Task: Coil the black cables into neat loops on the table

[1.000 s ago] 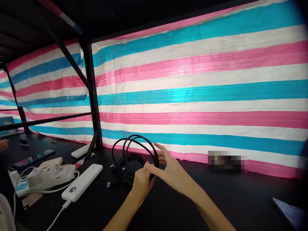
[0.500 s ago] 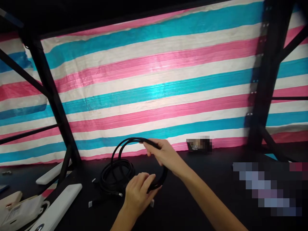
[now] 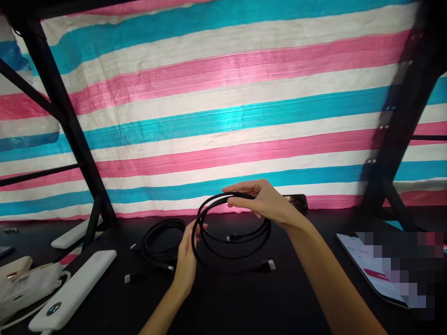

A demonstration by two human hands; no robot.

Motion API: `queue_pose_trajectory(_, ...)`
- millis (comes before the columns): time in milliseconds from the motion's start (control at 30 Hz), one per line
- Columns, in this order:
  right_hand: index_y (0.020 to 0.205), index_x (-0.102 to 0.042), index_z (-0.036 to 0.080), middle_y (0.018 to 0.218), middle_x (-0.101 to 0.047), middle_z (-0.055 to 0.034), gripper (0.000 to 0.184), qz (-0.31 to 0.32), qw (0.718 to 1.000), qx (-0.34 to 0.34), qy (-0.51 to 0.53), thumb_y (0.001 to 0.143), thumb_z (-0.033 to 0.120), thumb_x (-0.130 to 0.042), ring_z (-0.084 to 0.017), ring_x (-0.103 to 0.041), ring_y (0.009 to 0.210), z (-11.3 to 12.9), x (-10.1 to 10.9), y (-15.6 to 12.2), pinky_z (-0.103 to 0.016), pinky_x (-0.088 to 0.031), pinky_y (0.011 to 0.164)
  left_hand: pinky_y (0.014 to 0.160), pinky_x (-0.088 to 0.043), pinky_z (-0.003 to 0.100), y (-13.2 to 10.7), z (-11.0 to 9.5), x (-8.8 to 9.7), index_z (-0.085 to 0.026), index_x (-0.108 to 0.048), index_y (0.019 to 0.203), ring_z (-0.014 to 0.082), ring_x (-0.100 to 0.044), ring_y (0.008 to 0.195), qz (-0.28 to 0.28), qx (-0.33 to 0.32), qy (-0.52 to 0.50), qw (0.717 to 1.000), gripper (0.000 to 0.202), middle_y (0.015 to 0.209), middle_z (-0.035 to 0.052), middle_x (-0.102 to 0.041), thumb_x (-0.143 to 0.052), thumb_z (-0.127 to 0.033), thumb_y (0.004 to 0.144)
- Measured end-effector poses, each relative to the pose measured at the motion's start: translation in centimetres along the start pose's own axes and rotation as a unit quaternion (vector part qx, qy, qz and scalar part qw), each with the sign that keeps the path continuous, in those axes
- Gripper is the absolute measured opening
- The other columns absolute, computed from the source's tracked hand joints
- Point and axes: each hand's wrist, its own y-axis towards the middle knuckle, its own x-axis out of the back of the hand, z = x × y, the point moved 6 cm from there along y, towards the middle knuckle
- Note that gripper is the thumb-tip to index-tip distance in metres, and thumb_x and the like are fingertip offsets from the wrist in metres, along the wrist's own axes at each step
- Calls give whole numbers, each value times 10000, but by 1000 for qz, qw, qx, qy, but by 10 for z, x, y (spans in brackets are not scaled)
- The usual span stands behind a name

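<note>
Between my two hands a black cable (image 3: 231, 257) hangs in loose loops above the dark tabletop. One of its plugs, with a pale metal tip (image 3: 271, 265), sticks out at the lower right, and the other end lies inside the loops. My right hand (image 3: 260, 200) pinches the top of the loops between thumb and fingers. At the left side of the loops, my left hand (image 3: 188, 253) is closed around the cable, its fingertips partly hidden. Just left of that hand, a second black cable (image 3: 162, 239) lies coiled on the table.
White power banks (image 3: 73, 291) and a pale boxy device (image 3: 30, 288) with a white cord lie at the left. A phone (image 3: 370, 270) with a lit screen rests at the right, partly blurred. Another dark phone (image 3: 296, 202) leans at the back. Black frame posts (image 3: 66, 121) stand before a striped sheet (image 3: 223, 121).
The held cable has come apart from the coil on the table and opened into wide loops. My right hand has moved right, my left hand up and left, and the view has shifted slightly.
</note>
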Motion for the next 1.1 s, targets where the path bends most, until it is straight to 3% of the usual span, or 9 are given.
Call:
queue_pose_trajectory(100, 971, -717, 207, 818, -705, -63, 302, -25, 999, 27, -22, 744, 387, -633, -134, -580, 571, -9, -5, 10, -243, -432, 489, 604, -421, 287, -5, 26, -22, -152, -637, 739, 165, -564, 608, 116, 132, -90, 980, 644, 679, 65, -625, -255, -664, 820)
queue_pose_trajectory(167, 957, -718, 222, 907, -701, -64, 250, -57, 995, 53, -58, 770, 352, -614, -192, -626, 778, -18, -7, 16, -286, -474, 646, 541, -382, 265, -9, 37, -31, -155, -557, 552, 135, -514, 527, 143, 172, -132, 966, 629, 590, 54, -590, -316, -685, 791)
queue_pose_trajectory(233, 972, -710, 241, 962, -687, -57, 232, -64, 990, 78, -96, 786, 334, -607, -207, -614, 885, -27, -11, 21, -305, -465, 733, 528, -361, 246, -10, 41, -34, -167, -461, 477, 115, -479, 510, 133, 177, -181, 958, 561, 518, 26, -538, -444, -648, 767)
queue_pose_trajectory(367, 962, -705, 248, 946, -657, -51, 197, -14, 976, 129, -175, 811, 301, -590, -185, -603, 845, -36, -29, 27, -289, -450, 706, 478, -336, 216, -7, 41, -29, -189, -317, 485, 93, -431, 467, 76, 222, -283, 930, 523, 420, -48, -346, -557, -572, 748)
queue_pose_trajectory(533, 923, -681, 220, 975, -624, -55, 163, -10, 963, 132, -237, 828, 217, -548, -160, -593, 768, -41, -39, 29, -270, -439, 658, 349, -193, 197, 4, 36, -12, -189, -332, 559, 54, -221, 332, 23, 250, -376, 892, 418, 414, -88, -220, -561, -440, 802)
queue_pose_trajectory(633, 882, -657, 198, 922, -637, -57, 167, -38, 958, 114, -261, 857, 280, -514, -163, -587, 730, -45, -36, 31, -271, -424, 641, 350, -192, 184, 12, 37, 2, -186, -304, 555, 44, -205, 333, -20, 258, -420, 870, 411, 410, -91, -210, -565, -361, 820)
queue_pose_trajectory(767, 843, -651, 190, 815, -664, -55, 295, -75, 967, 60, -238, 903, 358, -415, -173, -617, 703, -51, -18, 32, -260, -420, 599, 356, -209, 180, 21, 35, 21, -188, -312, 558, 44, -215, 323, -58, 263, -443, 855, 393, 395, -90, -204, -483, -350, 873)
queue_pose_trajectory(867, 860, -643, 188, 789, -679, -43, 374, -104, 982, -11, -159, 912, 427, -360, -126, -620, 545, -60, 5, 29, -228, -427, 515, 368, -235, 179, 27, 29, 32, -188, -315, 553, 43, -222, 319, -61, 245, -446, 859, 377, 391, -88, -217, -437, -294, 893)
queue_pose_trajectory(1100, 878, -664, 125, 622, -633, -64, 592, -259, 963, -66, -21, 811, 645, -388, -57, -397, 300, -68, 82, 4, -213, -318, 322, 363, -231, 183, 27, 21, 32, -161, -496, 676, 47, -255, 322, -11, 267, -455, 849, 223, 383, -94, -251, -472, -280, 863)
